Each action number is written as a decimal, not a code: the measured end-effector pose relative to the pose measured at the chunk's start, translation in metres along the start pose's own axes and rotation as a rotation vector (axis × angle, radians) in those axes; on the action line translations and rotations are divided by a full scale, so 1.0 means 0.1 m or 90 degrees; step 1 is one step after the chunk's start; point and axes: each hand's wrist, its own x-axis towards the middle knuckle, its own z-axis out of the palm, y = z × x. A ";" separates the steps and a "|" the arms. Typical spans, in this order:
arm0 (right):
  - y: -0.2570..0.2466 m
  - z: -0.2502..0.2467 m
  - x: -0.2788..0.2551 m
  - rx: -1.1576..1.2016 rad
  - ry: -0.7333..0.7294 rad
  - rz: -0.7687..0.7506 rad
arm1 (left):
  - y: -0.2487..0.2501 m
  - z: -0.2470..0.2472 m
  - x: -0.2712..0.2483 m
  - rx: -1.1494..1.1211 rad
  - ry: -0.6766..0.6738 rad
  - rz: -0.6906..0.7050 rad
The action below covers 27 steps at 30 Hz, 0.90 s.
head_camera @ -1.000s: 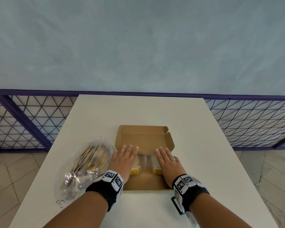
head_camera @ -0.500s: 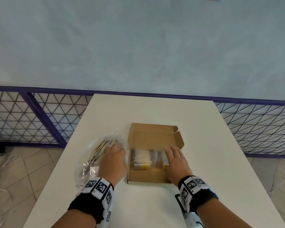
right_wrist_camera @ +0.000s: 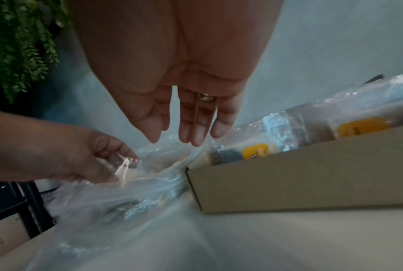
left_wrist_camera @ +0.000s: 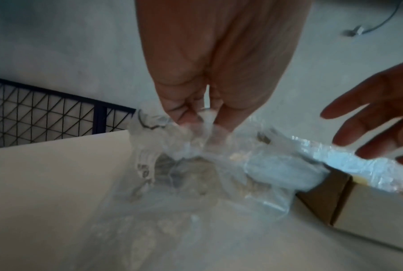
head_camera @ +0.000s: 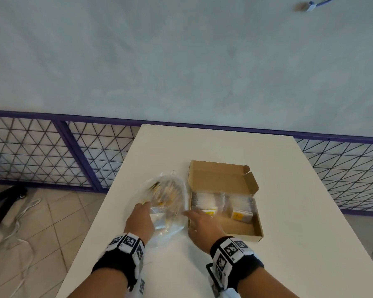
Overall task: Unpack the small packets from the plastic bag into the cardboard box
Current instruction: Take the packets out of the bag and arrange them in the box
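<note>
A clear plastic bag (head_camera: 164,198) with several packets inside lies on the white table, left of the open cardboard box (head_camera: 222,179). Two stacks of clear packets with yellow labels (head_camera: 238,211) sit in the box. My left hand (head_camera: 141,216) pinches the bag's near edge (left_wrist_camera: 195,126) between thumb and fingers. My right hand (head_camera: 199,221) hovers open with straight fingers (right_wrist_camera: 191,132) over the gap between bag (right_wrist_camera: 131,192) and box (right_wrist_camera: 311,174), holding nothing.
The white table (head_camera: 224,145) stretches beyond the box, with bare room at right and near me. A purple-framed wire fence (head_camera: 52,155) runs behind and left. Tiled floor and cables lie left of the table. Green foliage (right_wrist_camera: 17,45) shows in the right wrist view.
My left hand moved off the box onto the bag and took hold of its edge. My right hand lifted off the packets in the box and swung left toward the bag.
</note>
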 end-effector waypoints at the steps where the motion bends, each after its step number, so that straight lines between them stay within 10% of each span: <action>1: -0.05 0.01 -0.02 0.011 -0.009 0.005 | 0.00 -0.02 0.00 -0.038 0.023 0.020; 15: -0.40 -0.11 -0.04 0.235 0.273 0.068 | 0.60 -0.58 -0.07 -0.518 0.047 0.174; 18: -0.26 -0.14 -0.08 0.332 0.297 0.149 | 0.47 -0.47 0.01 -0.399 0.018 0.164; 23: -0.08 -0.07 -0.11 0.429 0.374 0.245 | 0.38 -0.13 -0.01 0.026 -0.279 0.195; 27: -0.03 -0.02 -0.19 0.440 0.387 0.270 | 0.32 -0.03 0.02 0.112 -0.242 0.192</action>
